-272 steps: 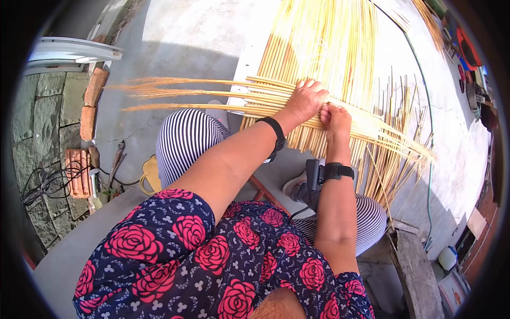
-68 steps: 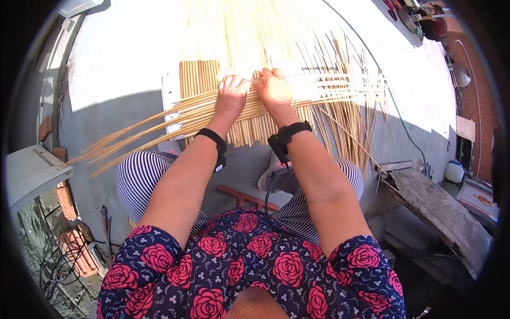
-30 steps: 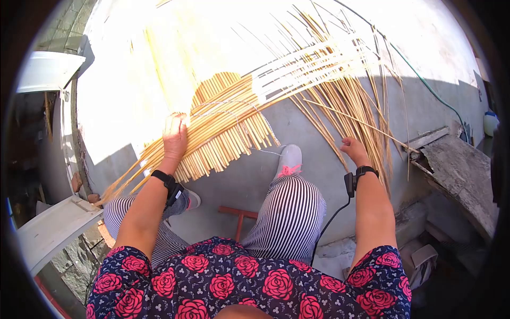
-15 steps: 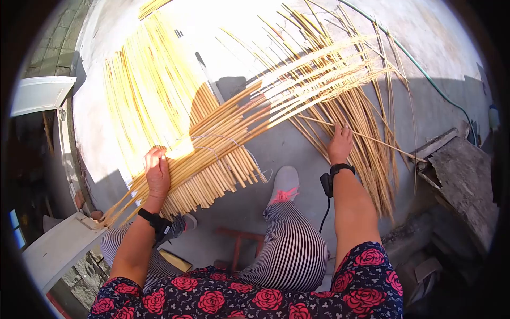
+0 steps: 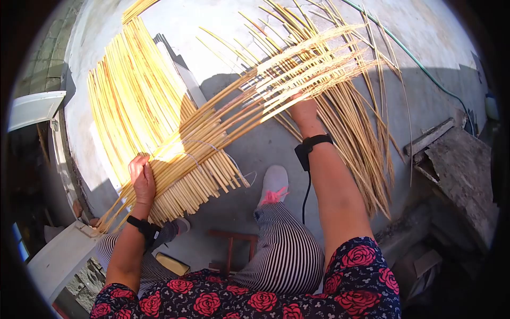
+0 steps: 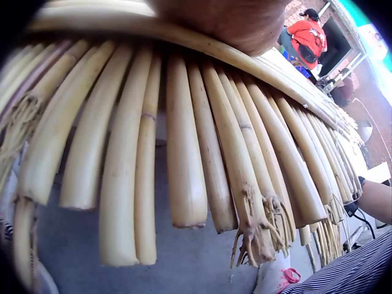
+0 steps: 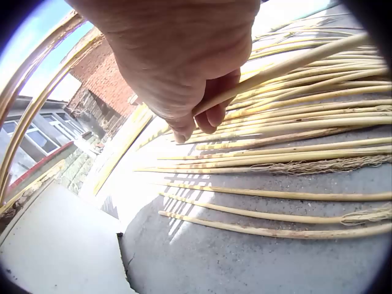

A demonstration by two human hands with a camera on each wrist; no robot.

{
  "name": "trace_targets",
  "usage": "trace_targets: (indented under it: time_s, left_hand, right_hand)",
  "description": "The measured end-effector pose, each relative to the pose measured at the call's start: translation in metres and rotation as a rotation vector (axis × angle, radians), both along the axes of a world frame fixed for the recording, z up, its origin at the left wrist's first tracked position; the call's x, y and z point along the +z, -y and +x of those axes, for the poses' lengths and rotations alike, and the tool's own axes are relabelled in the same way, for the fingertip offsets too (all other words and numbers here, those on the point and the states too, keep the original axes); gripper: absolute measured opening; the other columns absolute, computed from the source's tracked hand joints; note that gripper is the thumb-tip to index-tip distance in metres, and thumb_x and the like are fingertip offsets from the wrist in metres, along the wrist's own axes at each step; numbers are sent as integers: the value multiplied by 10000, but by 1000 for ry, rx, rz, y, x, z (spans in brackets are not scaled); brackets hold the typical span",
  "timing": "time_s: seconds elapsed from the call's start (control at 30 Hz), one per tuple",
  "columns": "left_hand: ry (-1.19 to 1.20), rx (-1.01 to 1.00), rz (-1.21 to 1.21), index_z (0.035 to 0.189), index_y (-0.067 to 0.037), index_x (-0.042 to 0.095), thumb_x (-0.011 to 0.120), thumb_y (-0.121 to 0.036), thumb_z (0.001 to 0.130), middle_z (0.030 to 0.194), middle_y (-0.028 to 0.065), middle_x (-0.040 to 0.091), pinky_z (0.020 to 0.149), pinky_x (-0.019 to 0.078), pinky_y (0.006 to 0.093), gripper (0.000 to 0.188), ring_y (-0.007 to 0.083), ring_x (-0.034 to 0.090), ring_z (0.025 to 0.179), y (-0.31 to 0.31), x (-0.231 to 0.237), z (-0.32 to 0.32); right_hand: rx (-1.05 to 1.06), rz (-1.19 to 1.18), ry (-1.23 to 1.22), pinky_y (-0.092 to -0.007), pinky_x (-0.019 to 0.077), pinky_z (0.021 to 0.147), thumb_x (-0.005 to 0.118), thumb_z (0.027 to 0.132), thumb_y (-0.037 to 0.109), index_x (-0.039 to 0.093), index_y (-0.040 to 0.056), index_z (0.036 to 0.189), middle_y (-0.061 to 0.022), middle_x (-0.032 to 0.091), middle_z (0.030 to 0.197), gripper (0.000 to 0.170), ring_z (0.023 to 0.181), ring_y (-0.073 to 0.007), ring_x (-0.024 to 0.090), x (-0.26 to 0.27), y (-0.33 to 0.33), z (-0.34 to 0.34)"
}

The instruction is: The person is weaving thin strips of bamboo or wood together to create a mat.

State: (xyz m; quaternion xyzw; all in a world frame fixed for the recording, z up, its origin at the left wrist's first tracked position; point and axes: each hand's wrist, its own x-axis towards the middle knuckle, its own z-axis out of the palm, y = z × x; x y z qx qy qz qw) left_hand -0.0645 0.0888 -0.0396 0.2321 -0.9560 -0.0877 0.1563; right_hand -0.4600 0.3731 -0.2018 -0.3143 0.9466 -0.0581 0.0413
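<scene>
In the head view my left hand (image 5: 142,181) grips the crosswise dry stalks (image 5: 212,127), which have feathery tops at the right. They lie over a mat of parallel stalks (image 5: 133,80). A thin white cord (image 5: 234,162) loops across them near the mat's cut ends. The left wrist view shows those thick ends (image 6: 187,177) under the hand, some with root tufts. My right hand (image 5: 304,111) reaches under the feathery tops into a loose pile of stalks (image 5: 345,138). Close up in the right wrist view, its thumb and fingers pinch one stalk (image 7: 288,70).
A white board (image 5: 183,74) lies beside the mat on concrete. My shoe (image 5: 275,183) and a red metal frame (image 5: 231,244) are in front of me. A green hose (image 5: 425,69) and a weathered plank (image 5: 462,159) are at the right. Another person (image 6: 307,37) appears in the left wrist view.
Both hands were together on the crosswise stalks earlier. My right hand has since gone right to the loose pile, then up into it, and now pinches a stalk. My left hand stays on the crosswise stalks.
</scene>
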Motion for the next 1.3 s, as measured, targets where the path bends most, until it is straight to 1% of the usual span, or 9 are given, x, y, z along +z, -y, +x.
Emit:
trace_targets:
  time_s: [0.07,0.13,0.23,0.3,0.43,0.53,0.77,0.9,1.3]
  left_hand:
    - [1,7,7,1047,-12,583,516,12,896,1053,172,554,905,416,402,168,339,514,1030,0,-1,2]
    - [-13,6,23,1045,-12,582,516,19,892,1052,173,554,908,416,402,169,341,515,1030,0,-1,1]
    - [-26,23,29,1043,-12,579,519,25,888,1047,172,553,910,417,404,170,342,516,1030,-1,-3,1]
    - [-33,22,37,1040,-12,580,515,27,887,1045,173,552,907,419,401,171,342,517,1024,-1,-1,-1]
    - [-15,26,44,1037,-11,579,509,32,882,1041,177,550,905,420,398,175,343,520,1009,-1,2,-2]
    - [-10,22,45,1038,-10,576,508,34,878,1039,180,547,905,421,396,179,344,521,997,0,0,-1]
    - [0,23,44,1046,-9,571,503,22,886,1051,183,543,915,417,397,177,344,517,1014,1,3,-6]
    - [6,31,35,1041,-10,576,529,19,871,1038,185,546,903,422,402,178,345,520,994,-3,6,-11]
    - [-18,12,24,1030,-35,569,547,-18,884,1014,172,553,883,424,413,148,342,521,982,-3,3,-9]
  right_hand:
    - [-89,-397,-34,-357,479,879,524,873,228,595,10,1079,-185,633,1089,309,1032,-279,595,-61,13,-18]
    - [-91,-448,126,-366,424,953,605,832,244,534,-21,1167,-181,580,1195,433,1114,-289,541,-8,3,-25]
    - [-380,-65,377,-402,344,1040,713,768,334,390,14,1339,-187,459,1352,730,1226,-334,456,5,-44,-61]
    - [-610,-173,71,-431,294,1083,751,728,377,292,43,1409,-201,351,1432,886,1336,-357,313,-5,-91,-53]
    - [-1037,-134,430,-461,241,1105,727,716,503,227,94,1460,-193,275,1480,985,1395,-350,198,-32,-168,-64]
    - [-877,-19,663,-488,228,1095,678,705,610,252,155,1464,-183,267,1486,982,1393,-338,204,-10,-179,-47]
    - [-550,43,459,-545,204,1073,659,682,668,323,125,1431,-174,287,1478,983,1371,-344,233,-20,-129,44]
    - [-351,142,424,-566,153,1092,694,647,666,230,132,1465,-173,250,1500,1081,1393,-369,187,-12,-107,101]
    - [-117,94,263,-480,393,926,711,699,228,352,106,1359,-116,499,1172,761,1164,-299,464,-19,-83,121]
